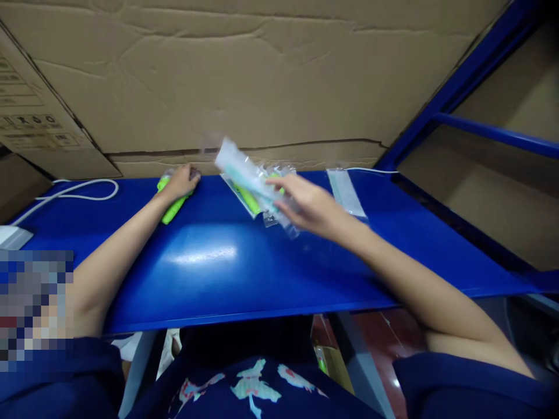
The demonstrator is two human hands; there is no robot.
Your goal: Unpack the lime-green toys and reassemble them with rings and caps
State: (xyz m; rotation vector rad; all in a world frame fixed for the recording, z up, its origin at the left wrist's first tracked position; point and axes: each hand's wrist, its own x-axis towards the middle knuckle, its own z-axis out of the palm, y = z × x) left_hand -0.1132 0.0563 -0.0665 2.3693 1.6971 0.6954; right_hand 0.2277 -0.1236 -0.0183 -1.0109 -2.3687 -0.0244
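My right hand (pixel 305 205) is closed on a clear plastic packet (pixel 244 170) with a pale teal item inside, held just above the blue table (pixel 209 273); the packet is blurred by motion. Under it lie more clear packets with a green item (pixel 248 199). My left hand (pixel 181 181) rests at the far side of the table with its fingers curled over the top of a bright green item (pixel 171 210) lying flat there.
A flat clear packet (pixel 347 193) lies to the right of my right hand. A white cable (pixel 82 192) loops at the far left, beside a white box (pixel 13 235). Cardboard boxes (pixel 262 75) wall the far edge. A blue frame (pixel 480 131) rises at right.
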